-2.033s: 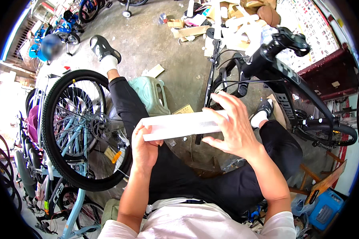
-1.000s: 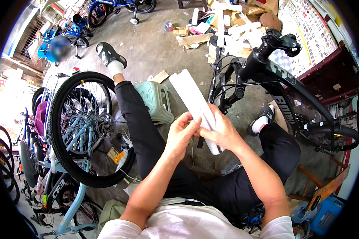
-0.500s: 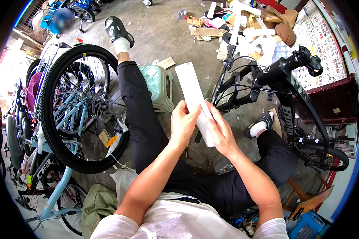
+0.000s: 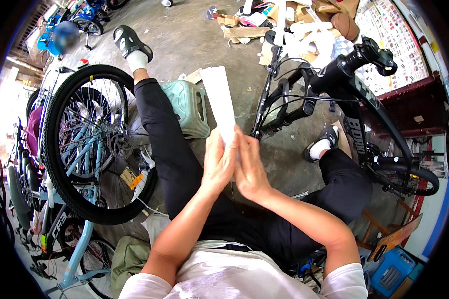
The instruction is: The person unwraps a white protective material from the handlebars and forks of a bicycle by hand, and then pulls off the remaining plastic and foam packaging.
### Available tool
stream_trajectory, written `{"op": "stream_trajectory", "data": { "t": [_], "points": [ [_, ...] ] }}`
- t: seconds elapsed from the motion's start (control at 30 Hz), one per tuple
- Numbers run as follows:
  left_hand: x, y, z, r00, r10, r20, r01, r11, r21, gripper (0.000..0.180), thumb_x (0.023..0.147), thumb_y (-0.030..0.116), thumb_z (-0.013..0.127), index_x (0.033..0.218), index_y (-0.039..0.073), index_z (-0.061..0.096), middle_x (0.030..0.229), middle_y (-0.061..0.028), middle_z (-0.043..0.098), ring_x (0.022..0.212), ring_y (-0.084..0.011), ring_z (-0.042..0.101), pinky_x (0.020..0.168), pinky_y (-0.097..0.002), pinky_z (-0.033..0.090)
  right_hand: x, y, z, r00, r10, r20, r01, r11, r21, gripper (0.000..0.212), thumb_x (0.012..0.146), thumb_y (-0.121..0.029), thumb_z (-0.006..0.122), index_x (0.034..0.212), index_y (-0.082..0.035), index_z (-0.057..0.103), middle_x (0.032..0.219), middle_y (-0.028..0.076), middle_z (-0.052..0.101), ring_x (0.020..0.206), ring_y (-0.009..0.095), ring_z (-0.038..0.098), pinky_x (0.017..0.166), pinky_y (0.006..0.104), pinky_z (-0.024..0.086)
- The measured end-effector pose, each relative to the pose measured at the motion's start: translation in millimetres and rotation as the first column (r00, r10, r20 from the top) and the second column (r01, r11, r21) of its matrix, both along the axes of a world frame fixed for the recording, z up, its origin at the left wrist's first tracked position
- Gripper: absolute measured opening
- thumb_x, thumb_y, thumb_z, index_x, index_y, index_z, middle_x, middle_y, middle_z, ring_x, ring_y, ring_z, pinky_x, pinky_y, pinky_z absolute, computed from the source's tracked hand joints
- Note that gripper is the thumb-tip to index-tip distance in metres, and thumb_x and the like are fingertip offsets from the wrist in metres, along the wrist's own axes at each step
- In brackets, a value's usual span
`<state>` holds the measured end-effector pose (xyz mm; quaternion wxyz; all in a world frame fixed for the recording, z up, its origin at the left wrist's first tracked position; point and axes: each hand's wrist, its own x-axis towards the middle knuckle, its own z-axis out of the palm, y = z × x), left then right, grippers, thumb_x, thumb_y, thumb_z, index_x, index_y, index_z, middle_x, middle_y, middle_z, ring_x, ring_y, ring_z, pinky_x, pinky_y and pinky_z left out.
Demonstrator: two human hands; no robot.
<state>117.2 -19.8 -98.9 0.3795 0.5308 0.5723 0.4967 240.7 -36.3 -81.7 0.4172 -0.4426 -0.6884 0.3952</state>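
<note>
A long white strip (image 4: 217, 92), perhaps folded paper or thin foam, stretches away from me between my knees. Its near part is squeezed between my palms, and its lower end is hidden behind them. My left hand (image 4: 218, 162) presses on it from the left with the fingers close together. From the other side my right hand (image 4: 251, 167) presses against it, fingers held straight and together, slightly blurred. Just right of the strip's far part stands a black bicycle fork (image 4: 283, 107), not touched by either hand.
A pale green plastic stool (image 4: 184, 107) stands beyond my left knee. A bicycle wheel (image 4: 50, 149) and parked bikes crowd the left. The black bicycle frame (image 4: 354, 117) fills the right. Cardboard and packing scraps (image 4: 304, 30) lie at the far right; a blue case (image 4: 391, 271) sits near right.
My hands have come together around the strip, my right hand turning inward. The strip now tapers into my palms, and its near end no longer shows. The view has shifted slightly.
</note>
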Motion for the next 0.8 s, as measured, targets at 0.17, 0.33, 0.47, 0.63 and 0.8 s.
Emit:
{"op": "stream_trajectory", "data": {
  "t": [0.17,0.33,0.47,0.63,0.8],
  "points": [
    [-50.0,3.5,32.9,0.991,-0.122,0.058,0.133,0.957,-0.259,0.032,0.110,0.030,0.050,0.123,0.001,0.054,0.098,-0.0073,0.064,0.088,-0.0166,0.064,0.078,-0.0325,0.053,-4.0,4.9,19.7,0.994,0.097,-0.059,-0.100,0.994,-0.046,0.066,0.098,-0.013,0.062,0.157,-0.006,0.034,0.130,0.021,0.050,0.117,0.041,0.056,0.098,0.0462,0.049],
    [-95.5,20.3,114.0,0.945,-0.249,0.213,0.323,0.816,-0.478,0.041,0.108,0.039,0.052,0.128,0.004,0.054,0.094,-0.0062,0.064,0.076,-0.0142,0.065,0.067,-0.0287,0.056,21.2,43.2,37.5,1.000,0.000,-0.022,0.000,0.999,0.036,0.019,0.100,-0.017,0.062,0.110,-0.003,0.069,0.103,0.012,0.066,0.099,0.025,0.064,0.085,0.0347,0.050],
    [-99.7,22.4,163.0,0.909,-0.320,0.268,0.415,0.764,-0.495,0.044,0.107,0.042,0.053,0.126,0.002,0.055,0.095,-0.0061,0.063,0.077,-0.0122,0.063,0.067,-0.0271,0.054,33.7,87.5,45.0,0.994,0.013,-0.110,0.009,0.980,0.201,0.023,0.104,-0.021,0.057,0.107,-0.004,0.071,0.115,0.009,0.068,0.109,0.022,0.063,0.096,0.0339,0.048],
    [-105.5,25.1,190.9,0.878,-0.350,0.328,0.476,0.721,-0.504,0.052,0.104,0.044,0.058,0.132,0.001,0.055,0.093,-0.0093,0.064,0.072,-0.0143,0.063,0.064,-0.0275,0.053,24.2,116.1,70.5,0.867,0.368,-0.337,-0.402,0.915,-0.033,0.032,0.108,-0.025,0.053,0.123,-0.001,0.069,0.122,0.010,0.069,0.114,0.016,0.061,0.104,0.0325,0.044],
    [-105.6,29.8,205.1,0.877,-0.359,0.319,0.477,0.724,-0.498,0.054,0.103,0.044,0.058,0.132,-0.001,0.054,0.092,-0.0102,0.064,0.068,-0.0152,0.063,0.060,-0.0272,0.052,2.0,127.4,65.2,0.599,0.474,-0.645,-0.668,0.740,-0.077,0.042,0.109,-0.033,0.050,0.123,0.003,0.068,0.105,0.007,0.071,0.103,0.014,0.064,0.099,0.0314,0.045]
  ]
}}
